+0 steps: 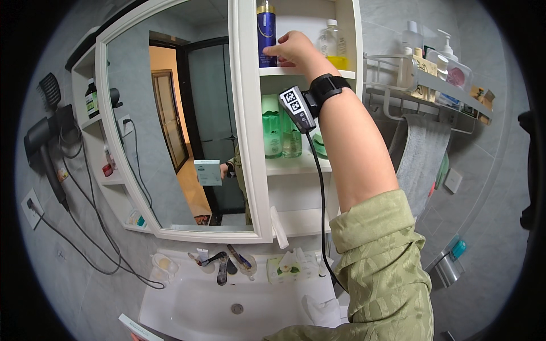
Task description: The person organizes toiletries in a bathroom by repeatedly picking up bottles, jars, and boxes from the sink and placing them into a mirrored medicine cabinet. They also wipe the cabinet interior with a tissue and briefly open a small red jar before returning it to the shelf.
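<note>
My right hand (294, 49) reaches up to the top shelf of the white mirror cabinet, its thumb and fingers at the right side of a blue bottle with a gold band (267, 38). The bottle stands upright on the shelf; whether the fingers grip it is not clear. To the right of the hand stands a clear bottle with yellow liquid (337, 62). A flat pale box (138, 328) shows at the bottom left edge, with a fingertip of my left hand (135, 336) under it. The mirror (170, 128) reflects a hand holding a pale green box.
Green bottles (273, 132) stand on the middle shelf. Below are a white sink (192, 298), a black faucet (222, 268) and a tissue pack (283, 268). A hair dryer (47, 157) hangs left; a wire rack (452, 93) with toiletries and a grey towel (422, 157) is at right.
</note>
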`<state>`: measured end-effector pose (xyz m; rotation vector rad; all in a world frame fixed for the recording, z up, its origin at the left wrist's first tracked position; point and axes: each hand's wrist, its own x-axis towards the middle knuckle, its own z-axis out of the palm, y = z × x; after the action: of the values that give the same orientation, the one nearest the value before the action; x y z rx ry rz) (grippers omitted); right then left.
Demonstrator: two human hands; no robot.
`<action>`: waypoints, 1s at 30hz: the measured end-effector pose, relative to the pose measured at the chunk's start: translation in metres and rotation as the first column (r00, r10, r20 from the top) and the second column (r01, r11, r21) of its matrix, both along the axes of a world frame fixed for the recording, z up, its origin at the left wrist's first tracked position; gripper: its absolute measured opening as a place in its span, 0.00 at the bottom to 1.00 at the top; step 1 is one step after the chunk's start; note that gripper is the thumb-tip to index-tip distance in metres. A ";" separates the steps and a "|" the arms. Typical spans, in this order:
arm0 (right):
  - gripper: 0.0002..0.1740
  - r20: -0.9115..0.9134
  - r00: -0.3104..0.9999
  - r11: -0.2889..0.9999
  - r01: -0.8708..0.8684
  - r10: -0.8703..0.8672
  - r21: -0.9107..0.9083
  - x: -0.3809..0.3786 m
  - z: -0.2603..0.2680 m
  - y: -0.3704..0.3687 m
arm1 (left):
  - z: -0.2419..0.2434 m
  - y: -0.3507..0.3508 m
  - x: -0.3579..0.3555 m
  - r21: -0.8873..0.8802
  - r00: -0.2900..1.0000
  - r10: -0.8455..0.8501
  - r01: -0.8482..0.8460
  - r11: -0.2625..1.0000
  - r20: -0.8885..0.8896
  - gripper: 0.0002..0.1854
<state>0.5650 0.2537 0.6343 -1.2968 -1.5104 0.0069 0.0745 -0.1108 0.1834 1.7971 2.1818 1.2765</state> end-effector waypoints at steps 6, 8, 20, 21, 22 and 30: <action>0.34 0.270 0.912 0.942 0.256 -0.310 0.217 -0.012 -0.006 0.007 | -0.001 0.003 0.001 -0.033 0.999 -0.004 0.005 0.999 0.033 0.68; 0.29 0.255 0.924 0.952 0.241 -0.284 0.187 -0.013 -0.006 0.011 | -0.008 0.006 -0.006 -0.062 0.999 -0.012 0.015 0.998 0.052 0.68; 0.25 0.307 0.836 0.885 0.384 -0.455 0.264 -0.024 -0.006 -0.065 | -0.028 0.043 -0.006 0.086 0.985 -0.169 0.171 0.982 -0.022 0.69; 0.25 0.296 0.802 0.836 0.402 -0.518 0.373 -0.017 0.000 -0.079 | -0.027 0.047 -0.001 0.104 0.981 -0.192 0.191 0.976 -0.004 0.68; 0.25 0.276 0.770 0.768 0.392 -0.575 0.507 -0.006 0.006 -0.095 | -0.026 0.051 0.006 0.121 0.978 -0.210 0.206 0.971 0.015 0.68; 0.22 0.096 0.774 0.732 0.541 -0.626 0.415 0.161 0.118 -0.230 | -0.020 0.063 0.058 0.104 0.955 -0.277 0.266 0.958 0.108 0.66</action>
<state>0.7260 0.0238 0.7519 -1.4442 -1.1414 -0.8348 0.1324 -0.0474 0.1633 1.9130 1.7668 1.3947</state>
